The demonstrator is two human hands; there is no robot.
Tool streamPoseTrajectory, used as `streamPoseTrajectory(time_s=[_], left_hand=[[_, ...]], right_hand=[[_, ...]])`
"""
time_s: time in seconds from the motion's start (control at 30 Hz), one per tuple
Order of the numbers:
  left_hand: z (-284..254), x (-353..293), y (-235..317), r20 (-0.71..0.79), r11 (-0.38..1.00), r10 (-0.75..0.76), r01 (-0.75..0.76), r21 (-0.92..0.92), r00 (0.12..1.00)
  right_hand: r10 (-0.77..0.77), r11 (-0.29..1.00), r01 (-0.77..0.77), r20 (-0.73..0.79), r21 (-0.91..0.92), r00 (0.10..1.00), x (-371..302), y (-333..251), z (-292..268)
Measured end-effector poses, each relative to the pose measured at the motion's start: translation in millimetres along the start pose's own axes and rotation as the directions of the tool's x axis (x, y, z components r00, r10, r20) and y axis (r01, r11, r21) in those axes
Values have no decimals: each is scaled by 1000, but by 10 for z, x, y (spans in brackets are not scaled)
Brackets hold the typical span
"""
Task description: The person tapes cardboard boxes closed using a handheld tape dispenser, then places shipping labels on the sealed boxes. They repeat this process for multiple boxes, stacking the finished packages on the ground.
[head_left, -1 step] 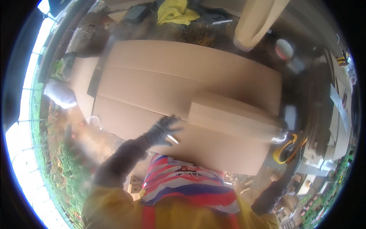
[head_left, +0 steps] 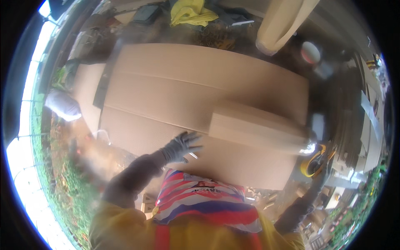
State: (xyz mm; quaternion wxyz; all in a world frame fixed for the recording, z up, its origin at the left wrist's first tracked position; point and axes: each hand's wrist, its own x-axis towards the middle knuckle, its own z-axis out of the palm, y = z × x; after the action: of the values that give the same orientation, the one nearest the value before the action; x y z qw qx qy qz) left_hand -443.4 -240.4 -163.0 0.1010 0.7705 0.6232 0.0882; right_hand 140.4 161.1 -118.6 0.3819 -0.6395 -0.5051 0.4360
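- While we look down over our striped cloth [head_left: 208,200], our left hand [head_left: 180,146], in a grey glove, lies flat on the large board [head_left: 200,87] with fingers spread wide; it grips nothing.
- A thin pale stick-like item [head_left: 192,155] shows just under the left fingers, at about 4 o'clock from the palm; we cannot tell what it is, nor whether the hand touches it.
- The large board, pale brown and made of joined panels, fills the middle of the view, from 10 o'clock across to 3 o'clock.
- A smaller, thicker slab [head_left: 256,127] of the same colour rests on top of the board, just at 2 o'clock from the left hand and close beside the fingertips, not touching them.
- Our right forearm [head_left: 302,204], dark-sleeved, reaches up toward 4 o'clock; the right hand is lost in blur near a yellow and black tool [head_left: 316,162], so we cannot tell whether it is open or closed, or if it holds the tool.
- A yellow cloth [head_left: 189,11] lies at 12 o'clock beyond the board's far edge.
- A pale rounded post [head_left: 283,21] stands at 1 o'clock.
- Grass [head_left: 62,187] runs along 8 o'clock.
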Motion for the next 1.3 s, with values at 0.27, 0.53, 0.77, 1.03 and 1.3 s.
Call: streamPoseTrajectory(time_s=[0.27,0.53,0.77,1.03,1.3], left_hand=[[-352,-968,-1482,550,955,-45,197,-222,834],[-561,1386,-3506,-486,966,-228,133,-222,843],[-938,2318,-3443,18,915,-376,368,166,926],[-1072,2733,-3508,300,889,-436,459,-7,849],[-1012,2880,-3529,434,896,-356,435,-93,828]], right_hand=[[272,955,-279,82,98,959,-2166,-1234,2068],[-240,747,521,563,-413,791,-2653,-1986,4487],[-174,647,519,554,-559,814,-2243,-2043,5457],[-184,564,545,549,-620,815,-1680,-1790,5884],[-141,489,535,543,-689,828,-1426,-1875,6128]])
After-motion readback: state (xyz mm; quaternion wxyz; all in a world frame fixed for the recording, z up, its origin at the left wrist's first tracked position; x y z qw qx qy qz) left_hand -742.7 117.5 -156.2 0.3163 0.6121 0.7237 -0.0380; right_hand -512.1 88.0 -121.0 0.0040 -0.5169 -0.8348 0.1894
